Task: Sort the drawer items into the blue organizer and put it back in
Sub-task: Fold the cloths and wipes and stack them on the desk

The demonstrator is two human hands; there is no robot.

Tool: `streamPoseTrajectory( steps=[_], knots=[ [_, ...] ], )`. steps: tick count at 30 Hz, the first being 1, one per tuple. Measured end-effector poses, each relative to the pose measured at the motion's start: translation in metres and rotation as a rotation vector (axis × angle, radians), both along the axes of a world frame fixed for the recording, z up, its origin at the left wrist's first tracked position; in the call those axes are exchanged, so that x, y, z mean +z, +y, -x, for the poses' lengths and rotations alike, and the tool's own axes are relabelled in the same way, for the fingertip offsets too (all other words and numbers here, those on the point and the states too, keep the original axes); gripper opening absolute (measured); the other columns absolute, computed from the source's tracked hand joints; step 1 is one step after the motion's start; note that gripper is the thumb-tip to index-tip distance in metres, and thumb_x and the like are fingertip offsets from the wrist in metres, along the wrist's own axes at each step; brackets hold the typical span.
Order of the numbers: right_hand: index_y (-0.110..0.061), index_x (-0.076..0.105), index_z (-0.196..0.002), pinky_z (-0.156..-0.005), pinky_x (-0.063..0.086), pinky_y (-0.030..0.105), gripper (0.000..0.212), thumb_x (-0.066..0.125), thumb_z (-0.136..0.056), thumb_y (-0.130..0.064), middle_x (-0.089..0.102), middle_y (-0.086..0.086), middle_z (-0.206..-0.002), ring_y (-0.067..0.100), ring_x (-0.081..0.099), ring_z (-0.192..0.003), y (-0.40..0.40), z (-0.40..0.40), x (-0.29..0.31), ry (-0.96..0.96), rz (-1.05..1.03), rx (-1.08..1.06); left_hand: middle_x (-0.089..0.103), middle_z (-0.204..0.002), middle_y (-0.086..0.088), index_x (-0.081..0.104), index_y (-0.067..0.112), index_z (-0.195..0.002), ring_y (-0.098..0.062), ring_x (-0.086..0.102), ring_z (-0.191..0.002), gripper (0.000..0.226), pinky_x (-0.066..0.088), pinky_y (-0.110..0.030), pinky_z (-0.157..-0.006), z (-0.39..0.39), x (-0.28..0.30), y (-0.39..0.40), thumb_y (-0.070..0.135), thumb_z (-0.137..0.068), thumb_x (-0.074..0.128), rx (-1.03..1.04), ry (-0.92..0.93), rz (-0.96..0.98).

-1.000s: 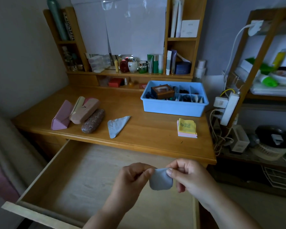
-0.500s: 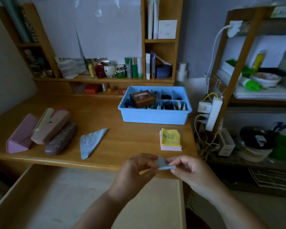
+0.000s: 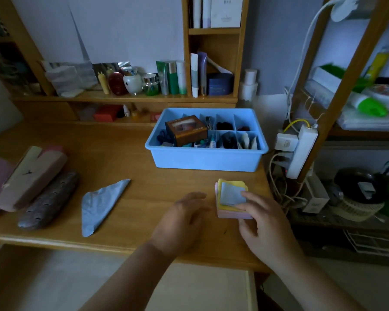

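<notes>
Folded blue cloth (image 3: 233,194) now tops the stack, right hand (image 3: 264,223) hiding its corner.

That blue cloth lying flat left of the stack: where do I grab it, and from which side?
Pinch the narrow tip of the unfolded blue cloth, the end pointing toward the blue organizer, coming from above with the left hand, which hovers nearest. It lies flat on the desk as a long triangle, so there is no raised edge; the thin point probably lifts most easily.
</notes>
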State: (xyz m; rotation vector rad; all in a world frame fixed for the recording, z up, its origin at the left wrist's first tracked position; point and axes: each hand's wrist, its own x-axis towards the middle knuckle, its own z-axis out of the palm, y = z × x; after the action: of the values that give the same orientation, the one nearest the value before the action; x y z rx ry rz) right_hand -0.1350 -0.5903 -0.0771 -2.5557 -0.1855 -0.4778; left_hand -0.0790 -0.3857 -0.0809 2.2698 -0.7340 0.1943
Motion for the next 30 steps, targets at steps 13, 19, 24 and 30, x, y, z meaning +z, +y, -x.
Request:
streamPoseTrajectory(
  steps=[13, 19, 24, 30],
  knots=[
    [-0.027, 0.072, -0.088, -0.097, 0.037, 0.016, 0.013, 0.072, -0.080, -0.017, 0.061, -0.018, -0.111, -0.003, 0.052, -0.110, 0.093, 0.008, -0.020, 0.182, -0.274, 0.265, 0.056, -0.122, -0.011, 0.057, 0.010, -0.123, -0.031, 0.049, -0.114, 0.051, 0.042, -0.040, -0.097, 0.021, 0.005, 0.158, 0.026, -0.077, 0.073, 0.799, 0.099, -0.239],
    [-0.029, 0.072, -0.084, -0.094, 0.035, 0.012, 0.015, 0.072, -0.081, -0.015, 0.061, -0.020, -0.111, -0.005, 0.052, -0.109, 0.092, 0.008, -0.013, 0.268, -0.312, 0.264, 0.068, -0.092, -0.007, 0.072, 0.015, -0.088, -0.029, 0.060, -0.090, 0.012, 0.044, -0.034, -0.076, 0.016, 0.010, 0.157, 0.024, -0.084, 0.066, 0.775, 0.014, -0.246],
    [-0.037, 0.066, -0.084, -0.085, 0.045, 0.015, 0.023, 0.064, -0.087, -0.015, 0.068, -0.016, -0.095, -0.002, 0.060, -0.095, 0.102, 0.007, 0.010, 0.355, -0.505, 0.196, 0.065, -0.075, 0.002, 0.067, 0.018, -0.078, -0.018, 0.058, -0.071, 0.019, 0.048, -0.035, -0.062, 0.045, 0.030, 0.124, 0.031, -0.085, 0.054, 0.449, -0.052, -0.112],
    [-0.048, 0.057, -0.103, -0.090, 0.040, 0.009, 0.045, 0.059, -0.077, -0.011, 0.062, -0.024, -0.112, -0.008, 0.055, -0.107, 0.119, 0.030, 0.038, 0.352, -0.427, 0.448, 0.064, -0.091, 0.001, 0.069, 0.019, -0.090, -0.016, 0.061, -0.083, 0.015, 0.048, -0.031, -0.073, 0.095, 0.053, 0.085, 0.021, -0.088, 0.054, 0.034, -0.069, -0.140]
  ],
)
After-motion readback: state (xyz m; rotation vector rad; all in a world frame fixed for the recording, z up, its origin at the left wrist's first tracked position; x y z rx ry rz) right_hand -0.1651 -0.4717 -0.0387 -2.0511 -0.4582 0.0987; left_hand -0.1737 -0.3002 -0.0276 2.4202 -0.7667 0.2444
